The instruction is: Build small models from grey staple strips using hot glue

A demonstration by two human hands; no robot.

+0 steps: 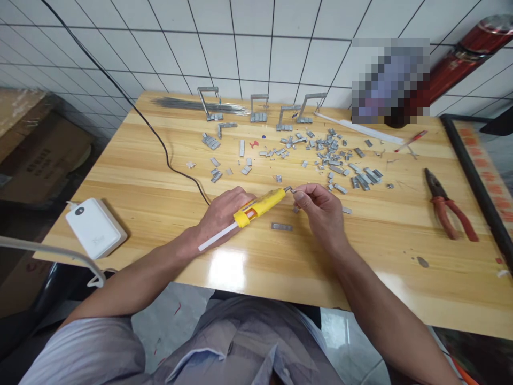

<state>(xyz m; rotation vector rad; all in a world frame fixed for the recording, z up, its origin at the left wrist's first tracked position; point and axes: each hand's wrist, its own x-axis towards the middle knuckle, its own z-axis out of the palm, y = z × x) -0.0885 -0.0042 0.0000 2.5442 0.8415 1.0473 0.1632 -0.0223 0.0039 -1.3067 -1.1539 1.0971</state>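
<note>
Wrapped round a yellow hot glue gun (267, 202), my left hand (226, 208) points its nozzle to the right. A white glue stick (218, 236) sticks out of the gun's back end over my wrist. My right hand (320, 207) is closed in a pinch at the nozzle tip, on a small piece too tiny to make out. Below, between the hands, a flat grey strip (281, 226) lies on the table. Just beyond my right hand spreads a scatter of small grey pieces (331, 152).
Several small grey stands (258, 109) line the back, beside a bundle of thin wires (180, 105). Red-handled pliers (447, 206) and a red pen (412, 140) lie right. A white power bank (96, 227) sits left. A black cable (160, 141) crosses the table (140, 160).
</note>
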